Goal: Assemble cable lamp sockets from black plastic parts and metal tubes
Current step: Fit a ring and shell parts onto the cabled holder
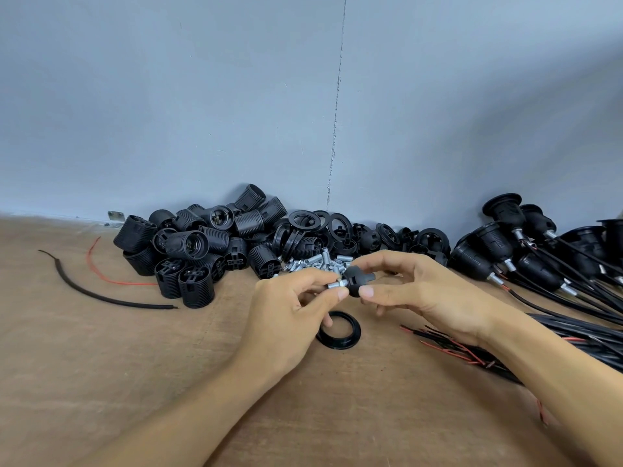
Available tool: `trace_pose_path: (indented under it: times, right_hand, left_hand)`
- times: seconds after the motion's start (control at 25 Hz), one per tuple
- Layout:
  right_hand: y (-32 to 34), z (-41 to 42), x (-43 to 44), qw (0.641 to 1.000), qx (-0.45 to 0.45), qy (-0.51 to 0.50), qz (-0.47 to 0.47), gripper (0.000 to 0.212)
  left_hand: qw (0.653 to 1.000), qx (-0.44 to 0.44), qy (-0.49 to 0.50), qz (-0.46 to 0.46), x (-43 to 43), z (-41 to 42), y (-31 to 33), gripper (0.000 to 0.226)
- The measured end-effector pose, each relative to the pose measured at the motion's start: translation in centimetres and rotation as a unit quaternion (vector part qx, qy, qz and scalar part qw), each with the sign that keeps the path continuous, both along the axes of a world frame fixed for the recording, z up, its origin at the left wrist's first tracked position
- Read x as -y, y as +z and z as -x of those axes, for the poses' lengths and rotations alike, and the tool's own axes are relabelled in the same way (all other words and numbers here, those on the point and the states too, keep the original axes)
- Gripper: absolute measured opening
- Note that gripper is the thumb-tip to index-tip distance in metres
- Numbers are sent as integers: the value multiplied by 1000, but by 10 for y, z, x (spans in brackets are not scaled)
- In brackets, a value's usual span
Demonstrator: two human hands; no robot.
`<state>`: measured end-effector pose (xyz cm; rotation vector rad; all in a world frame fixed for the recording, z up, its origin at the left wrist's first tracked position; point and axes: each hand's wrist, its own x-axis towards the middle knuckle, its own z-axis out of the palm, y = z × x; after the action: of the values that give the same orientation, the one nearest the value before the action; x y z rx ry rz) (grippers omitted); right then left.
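The left hand (296, 298) pinches a short threaded metal tube (334, 284) between thumb and forefinger. The right hand (414, 291) grips a black cap (356, 280), thumb and fingers curled round it. Tube and cap meet end to end between the two hands — the tube's inner end sits at the cap's neck, and I cannot tell how deep it goes. Both are held above the table (135, 365), just in front of a heap of loose tubes (312, 263).

Directly below the hands a black ring (340, 332) lies flat on the wood, partly hidden by the left fingers. Behind, along the wall (236, 96), a pile of threaded shells (202, 244) sits at left, with rings and caps (323, 224) in the middle. To the right, finished sockets (505, 254) lie with their leads trailing toward the right edge. A bundle of cables (573, 335) with red and black ends lies under the right forearm. At left a black wire (101, 293) and a red wire (97, 264) lie apart from the piles. Bare wood spreads across the near left — and between the forearms too.
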<state>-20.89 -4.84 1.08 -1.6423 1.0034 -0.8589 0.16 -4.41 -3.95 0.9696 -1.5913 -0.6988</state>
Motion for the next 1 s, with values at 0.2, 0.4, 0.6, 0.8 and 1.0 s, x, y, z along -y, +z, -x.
trace_pose_path:
  times: [0.2, 0.4, 0.6, 0.8, 1.0]
  right_hand:
    - [6, 2, 0, 1000, -14, -5, 26, 42]
    - [6, -1, -2, 1000, -9, -23, -7, 46]
    - [8, -1, -4, 1000, -23, -13, -13, 30]
    - [9, -6, -8, 997, -70, -24, -20, 41]
    - [1, -17, -8, 988, -97, -114, -43, 62]
  left_hand:
    - [1000, -7, -1, -7, 1, 1, -1, 12]
    - [1000, -10, -1, 1, 0, 0, 0, 14]
    - [1000, -7, -7, -3, -2, 0, 1, 14]
    - [1000, 2, -21, 9, -5, 1, 5, 18]
    - [999, 13, -11, 30, -8, 2, 4, 22]
